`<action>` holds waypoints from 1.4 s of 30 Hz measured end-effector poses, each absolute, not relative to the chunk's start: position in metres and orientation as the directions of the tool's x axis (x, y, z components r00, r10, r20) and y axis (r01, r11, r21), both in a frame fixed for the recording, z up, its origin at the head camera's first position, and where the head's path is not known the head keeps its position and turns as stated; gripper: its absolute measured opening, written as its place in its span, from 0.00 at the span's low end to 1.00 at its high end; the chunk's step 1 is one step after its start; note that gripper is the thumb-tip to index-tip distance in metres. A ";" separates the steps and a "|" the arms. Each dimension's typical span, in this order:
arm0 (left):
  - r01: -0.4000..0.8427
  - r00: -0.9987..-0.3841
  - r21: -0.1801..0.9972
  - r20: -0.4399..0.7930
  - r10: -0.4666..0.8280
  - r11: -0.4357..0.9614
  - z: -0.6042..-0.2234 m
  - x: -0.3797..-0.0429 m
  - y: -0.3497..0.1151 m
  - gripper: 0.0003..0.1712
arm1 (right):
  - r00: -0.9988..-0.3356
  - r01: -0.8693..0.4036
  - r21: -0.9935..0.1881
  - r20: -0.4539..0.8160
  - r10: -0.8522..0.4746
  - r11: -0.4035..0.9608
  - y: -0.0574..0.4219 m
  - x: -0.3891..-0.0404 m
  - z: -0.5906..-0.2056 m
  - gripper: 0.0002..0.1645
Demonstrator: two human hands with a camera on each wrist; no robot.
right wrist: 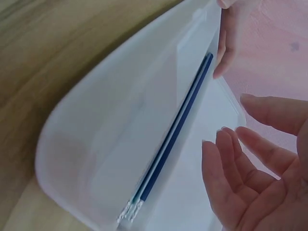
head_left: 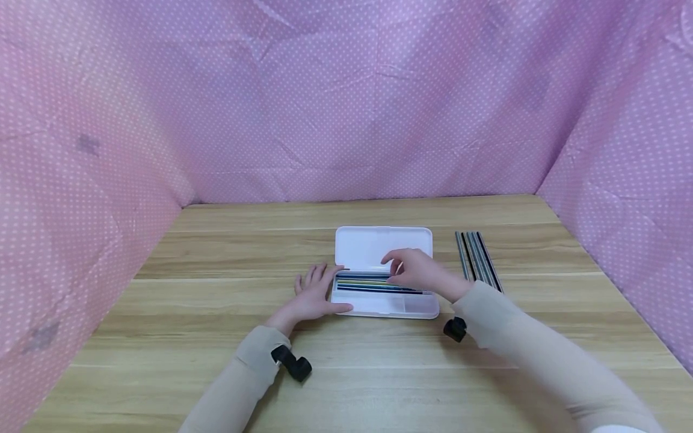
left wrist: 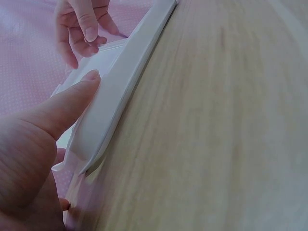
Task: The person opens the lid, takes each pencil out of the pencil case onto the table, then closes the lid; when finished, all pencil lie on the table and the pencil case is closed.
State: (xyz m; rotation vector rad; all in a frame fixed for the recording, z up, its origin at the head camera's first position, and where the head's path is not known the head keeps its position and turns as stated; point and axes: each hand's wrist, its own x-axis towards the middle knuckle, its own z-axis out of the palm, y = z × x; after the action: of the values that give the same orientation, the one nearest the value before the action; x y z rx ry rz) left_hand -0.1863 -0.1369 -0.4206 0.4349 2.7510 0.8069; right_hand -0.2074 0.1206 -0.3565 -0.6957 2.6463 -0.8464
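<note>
Both hands [head_left: 311,299] [head_left: 415,269] loose at the white case [head_left: 359,245], separate pencils [head_left: 479,258] (head view only) to its right

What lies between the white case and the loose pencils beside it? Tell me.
Head view: bare table between case and pencils, crossed by the wrist of the right hand.
</note>
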 end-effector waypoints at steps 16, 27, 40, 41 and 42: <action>0.216 -0.926 0.557 -0.144 0.350 0.802 -0.421 -0.187 -0.136 0.50 | -0.834 -0.427 -0.443 -0.143 -0.533 0.788 0.102 -0.208 -0.366 0.20; 0.211 -0.926 0.552 -0.151 0.345 0.807 -0.420 -0.186 -0.136 0.50 | -0.806 -0.506 -0.389 -0.105 -0.583 0.770 0.103 -0.211 -0.374 0.19; 0.204 -0.923 0.557 -0.163 0.347 0.805 -0.420 -0.186 -0.136 0.50 | -0.800 -0.523 -0.331 -0.129 -0.586 0.786 0.100 -0.213 -0.374 0.18; 0.203 -0.924 0.556 -0.164 0.345 0.806 -0.420 -0.186 -0.136 0.50 | -0.797 -0.526 -0.330 -0.129 -0.589 0.784 0.100 -0.213 -0.373 0.18; 0.201 -0.924 0.556 -0.166 0.344 0.806 -0.420 -0.186 -0.136 0.50 | -0.795 -0.530 -0.329 -0.128 -0.593 0.782 0.101 -0.213 -0.373 0.18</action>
State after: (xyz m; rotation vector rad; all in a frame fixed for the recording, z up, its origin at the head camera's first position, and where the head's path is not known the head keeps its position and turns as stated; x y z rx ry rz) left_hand -0.1858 -0.1361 -0.4198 0.4206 2.7346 0.8002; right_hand -0.2128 0.1005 -0.3728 -0.8788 2.7491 -0.4089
